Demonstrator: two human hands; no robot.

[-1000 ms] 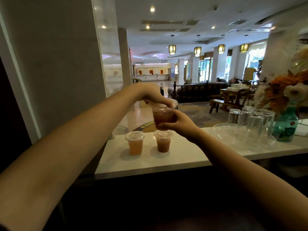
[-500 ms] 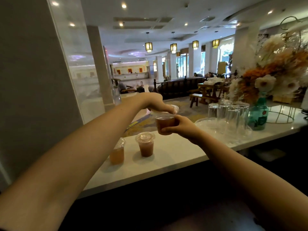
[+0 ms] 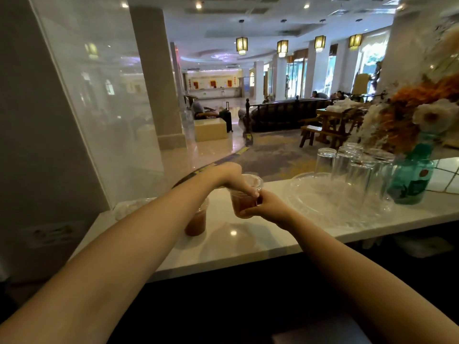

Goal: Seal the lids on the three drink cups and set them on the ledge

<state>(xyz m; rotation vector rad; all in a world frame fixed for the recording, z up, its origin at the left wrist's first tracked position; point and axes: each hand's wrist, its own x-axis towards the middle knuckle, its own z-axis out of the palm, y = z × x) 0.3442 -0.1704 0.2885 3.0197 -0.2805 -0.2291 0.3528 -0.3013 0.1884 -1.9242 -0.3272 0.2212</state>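
Held cup (image 3: 244,198): we hold it just above the ledge (image 3: 248,242), not resting on it, so one hand can take the push from the other.
Right hand (image 3: 263,209): we wrap our fingers around the lower wall of the held cup, thumb near the rim, to give support from the side and below.
Left hand (image 3: 233,178): we arch it over the top, fingertips bent down onto the near edge of the lid (image 3: 255,181), pressing where the rim has to snap in.
Lid: clear, and sitting a little tilted; we judge the far edge may not be fully seated, though the blur does not let us be sure.
Second cup (image 3: 197,220): it stands on the ledge with its brown drink, partly hidden behind our left forearm; its lid looks on.
Third cup (image 3: 129,209): only a pale blurred shape at the left end of the ledge, near the glass panel (image 3: 99,108); we cannot tell the state of its lid.
Placement: the standing cups are towards the left, which leaves bare ledge under the held cup for setting it down.
Neighbours: upturned glasses (image 3: 347,165) on a clear tray (image 3: 310,194) and a green vase (image 3: 409,180) stand to the right, apart from our hands.
Stage: we judge this to be the sealing of the last cup, with the setting-down not yet done.
Risk: squeezing the soft wall too hard could push liquid up while the lid is half on.
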